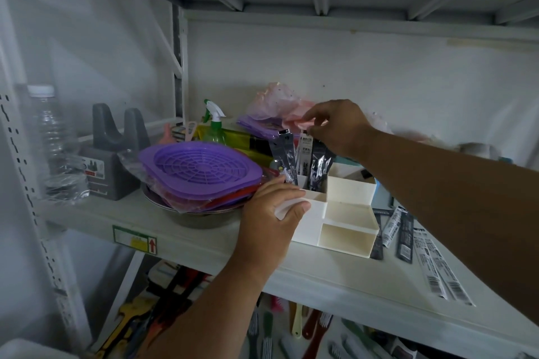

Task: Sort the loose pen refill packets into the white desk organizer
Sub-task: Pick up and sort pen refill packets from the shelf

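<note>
White organizer point(344, 213) near the shelf point(204, 230) front edge; left hand point(274, 213) grips its corner. Right hand point(335, 128) pinches upright refill packets point(303, 154) in the back compartment, tops partly hidden. Loose packets point(408, 236) rightward; print illegible. Purple trays point(201, 172) crowd leftward.

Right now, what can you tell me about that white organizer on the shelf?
The white organizer looks like smooth plastic, with stepped open compartments: low trays in front, a taller box behind. It stands upright on the shelf. Dark refill packets stand in its tall back-left slots. The left hand grips its left wall; the right hand pinches a packet top.
</note>
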